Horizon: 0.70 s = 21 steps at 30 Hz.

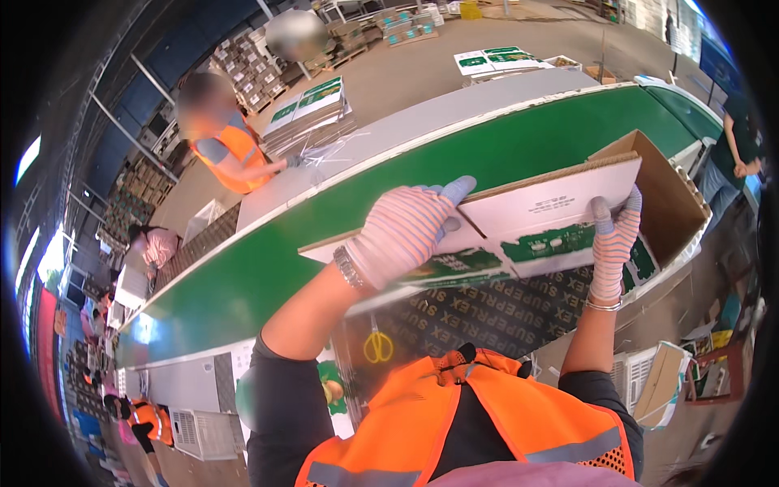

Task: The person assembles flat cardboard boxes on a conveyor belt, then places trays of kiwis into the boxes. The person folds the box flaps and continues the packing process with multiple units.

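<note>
Both my hands wear striped knit gloves and grip a white and green cardboard carton [540, 215] above the near edge of the conveyor. My left hand [410, 231] is closed over the carton's upper edge, left of its middle. Near the carton's right end, my right hand [617, 243] is closed on the printed panel, its thumb against the white face. Brown inner cardboard walls [669, 199] stand open beyond my right hand; whether they belong to the same carton I cannot tell. Below lies a dark printed board [487, 316], with yellow-handled scissors [377, 345] at its left.
A green conveyor belt [324, 215] runs across in front of me. Beyond it, a person in an orange vest [235, 158] reaches over a grey ledge [454, 114]. Flat carton stacks [312, 114] stand behind. Another person [734, 154] is at far right. White crates [207, 434] sit lower left.
</note>
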Motion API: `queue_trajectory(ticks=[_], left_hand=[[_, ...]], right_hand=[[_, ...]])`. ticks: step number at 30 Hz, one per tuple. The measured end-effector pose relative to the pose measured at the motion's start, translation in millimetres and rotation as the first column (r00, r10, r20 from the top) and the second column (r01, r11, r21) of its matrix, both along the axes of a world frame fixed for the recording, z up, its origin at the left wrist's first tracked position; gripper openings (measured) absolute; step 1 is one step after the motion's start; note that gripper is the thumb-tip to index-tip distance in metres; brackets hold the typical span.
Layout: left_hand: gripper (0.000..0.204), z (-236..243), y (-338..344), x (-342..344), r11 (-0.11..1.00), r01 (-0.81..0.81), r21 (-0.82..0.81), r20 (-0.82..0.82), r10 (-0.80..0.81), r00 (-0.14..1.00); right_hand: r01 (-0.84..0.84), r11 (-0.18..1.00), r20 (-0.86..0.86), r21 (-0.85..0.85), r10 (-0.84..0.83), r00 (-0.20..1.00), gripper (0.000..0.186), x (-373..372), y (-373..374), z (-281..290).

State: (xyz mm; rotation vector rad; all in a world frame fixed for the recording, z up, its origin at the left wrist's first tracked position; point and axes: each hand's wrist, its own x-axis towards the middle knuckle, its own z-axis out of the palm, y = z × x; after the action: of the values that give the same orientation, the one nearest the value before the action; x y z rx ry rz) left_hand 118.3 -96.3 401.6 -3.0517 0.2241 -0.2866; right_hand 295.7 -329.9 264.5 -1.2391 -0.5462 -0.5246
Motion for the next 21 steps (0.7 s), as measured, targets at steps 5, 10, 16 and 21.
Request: queue_trajectory(ticks=[5,10,16,21], left_hand=[[0.042,-27.5,67.7,-18.6,0.986,-0.165,-0.009,-0.054,0.165,0.985],[0.024,-36.1,87.3,-31.0,0.936,-0.265,-0.23,-0.042,0.262,0.964],[0.021,-15.0,43.4,-70.1,0.975,-0.153,-0.163,-0.069,0.144,0.987],[0.029,-21.5,85.6,-80.5,0.836,-0.12,-0.536,-0.339,-0.083,0.937]], right_hand=[[0.017,1.0,-0.194,-0.027,-0.022,0.981,0.057,25.5,-18.1,-53.8],[0.678,0.661,0.352,-0.32,-0.582,0.733,0.066,-5.9,-0.5,-16.3],[0.518,0.644,0.595,-0.563,-0.119,0.795,0.034,-20.0,32.0,20.3],[0.455,0.751,0.594,-0.479,-0.104,0.797,0.028,-16.4,49.8,9.0]])
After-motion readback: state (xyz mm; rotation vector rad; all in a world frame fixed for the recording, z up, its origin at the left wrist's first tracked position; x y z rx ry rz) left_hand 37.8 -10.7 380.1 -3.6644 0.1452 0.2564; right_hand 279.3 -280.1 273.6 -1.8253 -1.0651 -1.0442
